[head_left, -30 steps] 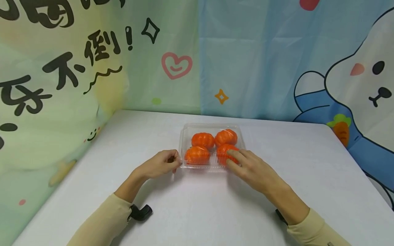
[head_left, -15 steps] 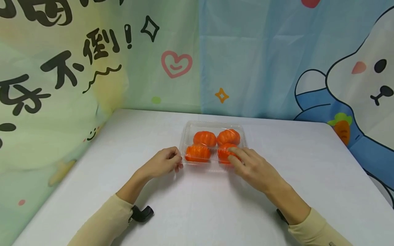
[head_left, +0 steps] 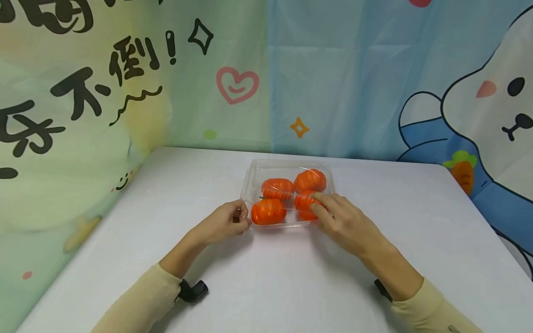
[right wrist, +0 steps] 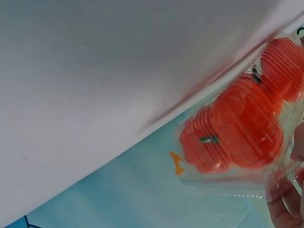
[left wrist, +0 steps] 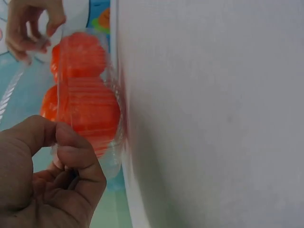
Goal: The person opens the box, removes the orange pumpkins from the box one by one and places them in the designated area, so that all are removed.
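A clear plastic clamshell box on the white table holds several small orange pumpkins with green stems. Its lid is tilted up, the front edge standing above the base. My left hand is at the front left corner; in the left wrist view its thumb and forefinger pinch the clear plastic edge. At the front right, my right hand pinches the lid's edge, covering part of one pumpkin. The right wrist view shows the box side-on, with the right hand's fingers at the right border.
The white table stretches around the box on every side. Behind it hangs a printed cloth backdrop with a cartoon bear, a heart and lettering. A black wrist device sits by the left sleeve.
The lid's front edge has risen and tilted back with the right hand, which has moved slightly up. The left hand stays at the box's front left corner, shifted a little to the right.
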Motion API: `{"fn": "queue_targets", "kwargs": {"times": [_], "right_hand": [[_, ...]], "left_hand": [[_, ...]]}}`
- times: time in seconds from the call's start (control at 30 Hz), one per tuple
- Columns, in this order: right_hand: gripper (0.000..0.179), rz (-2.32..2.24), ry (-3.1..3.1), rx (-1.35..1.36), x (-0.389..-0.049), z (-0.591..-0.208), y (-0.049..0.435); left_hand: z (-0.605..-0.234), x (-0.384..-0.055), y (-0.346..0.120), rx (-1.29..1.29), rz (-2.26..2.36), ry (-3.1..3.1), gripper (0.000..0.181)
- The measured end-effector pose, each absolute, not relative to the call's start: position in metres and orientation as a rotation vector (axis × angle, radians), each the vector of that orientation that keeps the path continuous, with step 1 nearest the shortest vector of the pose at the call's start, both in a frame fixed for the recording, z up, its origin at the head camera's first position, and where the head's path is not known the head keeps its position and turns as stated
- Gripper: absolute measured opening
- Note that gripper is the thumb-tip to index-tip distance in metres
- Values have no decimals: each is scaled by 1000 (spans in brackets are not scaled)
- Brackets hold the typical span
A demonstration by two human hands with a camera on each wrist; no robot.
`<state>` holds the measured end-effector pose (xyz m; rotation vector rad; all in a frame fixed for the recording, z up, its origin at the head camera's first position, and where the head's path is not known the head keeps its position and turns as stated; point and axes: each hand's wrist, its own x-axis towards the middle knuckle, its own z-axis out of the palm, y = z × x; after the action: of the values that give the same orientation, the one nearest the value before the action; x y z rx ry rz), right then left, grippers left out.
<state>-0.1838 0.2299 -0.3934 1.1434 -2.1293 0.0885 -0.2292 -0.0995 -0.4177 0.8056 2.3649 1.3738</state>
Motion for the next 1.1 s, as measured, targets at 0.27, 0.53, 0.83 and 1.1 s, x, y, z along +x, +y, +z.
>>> {"fn": "queue_targets", "kwargs": {"times": [0.27, 0.53, 0.83, 1.1], "right_hand": [[51, 115, -2207, 1060, -182, -401, 232], [64, 65, -2287, 954, -178, -410, 230], [59, 73, -2357, 891, -176, -408, 232], [72, 165, -2410, 888, -177, -380, 256]], "left_hand": [[-419, -231, -96, 768, 1410, 2349, 11], [-423, -233, -97, 760, 1475, 2344, 11], [-421, -231, -91, 775, 1380, 2455, 12], [-419, -233, -106, 760, 1402, 2414, 13]]}}
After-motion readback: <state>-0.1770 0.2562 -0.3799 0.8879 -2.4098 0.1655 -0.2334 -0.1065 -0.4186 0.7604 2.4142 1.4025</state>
